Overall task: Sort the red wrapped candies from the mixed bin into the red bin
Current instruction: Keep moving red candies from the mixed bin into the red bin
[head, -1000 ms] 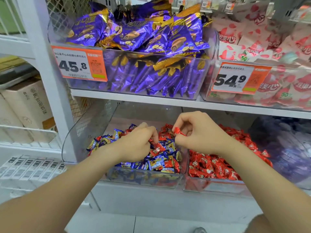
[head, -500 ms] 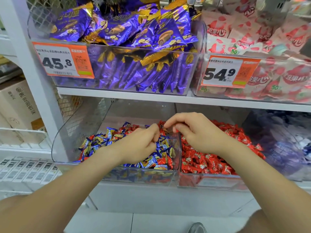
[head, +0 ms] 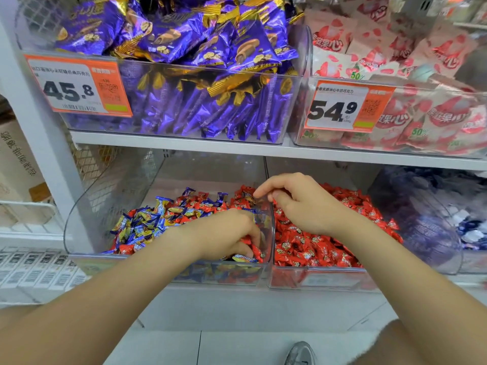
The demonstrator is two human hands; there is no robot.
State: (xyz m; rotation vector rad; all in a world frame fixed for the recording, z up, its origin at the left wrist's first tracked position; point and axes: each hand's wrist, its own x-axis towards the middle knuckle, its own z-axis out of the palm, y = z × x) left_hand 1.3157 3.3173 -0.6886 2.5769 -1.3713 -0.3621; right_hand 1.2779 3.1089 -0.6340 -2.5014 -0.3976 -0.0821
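**Inspector:** Begin left of the mixed bin.

**Assistant:** A white shelf post (head: 39, 127) stands against the left wall of the mixed bin (head: 87, 206). Directly above the mixed bin, a clear tub of purple snack packets (head: 197, 75) bears a price tag (head: 76, 86) reading 45.8.

**Inspector:** Contents of the mixed bin?

**Assistant:** Blue-and-yellow wrapped candies (head: 137, 225), with red wrapped candies (head: 243, 193) among them, thickest toward its right wall.

**Inspector:** The person's hands?

**Assistant:** The left hand (head: 232, 233) is down in the mixed bin's front right corner. Its fingers and thumb are curled and pinch one red wrapped candy (head: 257, 252) on the heap. The right hand (head: 303, 204) hovers over the mixed bin's right wall. Its forefinger reaches across above the mixed bin with the thumb beneath, and the other fingers are loosely curled. Nothing shows between finger and thumb.

**Inspector:** Right of the mixed bin?

**Assistant:** The red bin (head: 316, 279) touches the mixed bin's right wall and holds red wrapped candies only. Farther from the mixed bin is a clear bin of blue-and-white packets (head: 421, 219), too blurred to read. Up and to the right of the mixed bin, pink packets (head: 421, 75) carry a second price tag (head: 347, 106) reading 54.9. Below the mixed bin, to its right, a grey shoe (head: 300, 354) rests on the floor.
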